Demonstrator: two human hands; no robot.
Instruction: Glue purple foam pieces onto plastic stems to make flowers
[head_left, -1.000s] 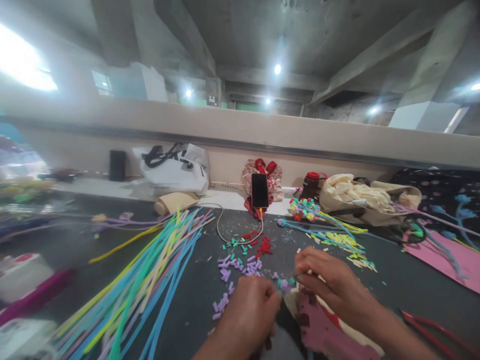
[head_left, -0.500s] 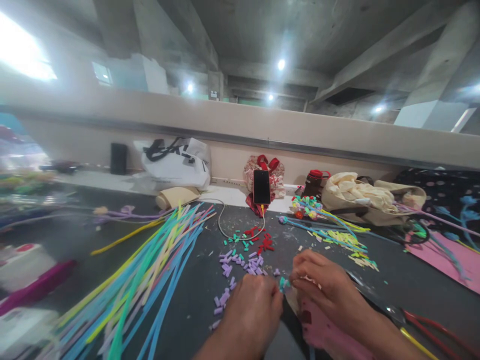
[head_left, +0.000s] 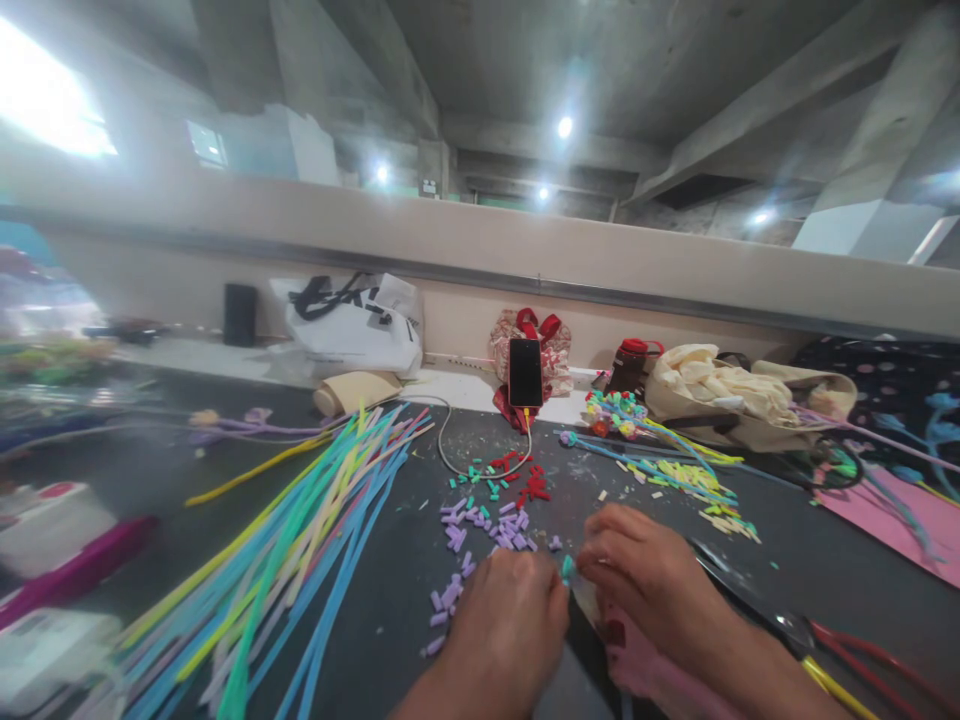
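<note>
My left hand [head_left: 506, 615] is closed in front of me, its thumb pressed to the curled fingers. Whatever it pinches is hidden behind the knuckles. Close on its right, my right hand [head_left: 637, 565] has its fingertips pinched together, with a small teal fuzzy piece [head_left: 567, 568] showing at their tips in the gap between the hands. Short purple pieces [head_left: 450, 592] are scattered beside and beyond my left hand. Farther off lie red pieces [head_left: 534, 485] and teal bits. A pink sheet-like item [head_left: 645, 655] is partly covered by my right hand and forearm.
Long coloured pipe cleaners [head_left: 300, 560] spread across the left. A phone [head_left: 525, 372] on a cable leans against a patterned bag. Yellow-green pieces [head_left: 686, 477] lie at right, and a red-handled tool [head_left: 802, 630] sits by my right forearm. Bags [head_left: 349, 325] line the wall.
Both hands stay nearly in place, with slight finger movement. The purple showing beside the teal piece at the right fingertips is no longer visible.
</note>
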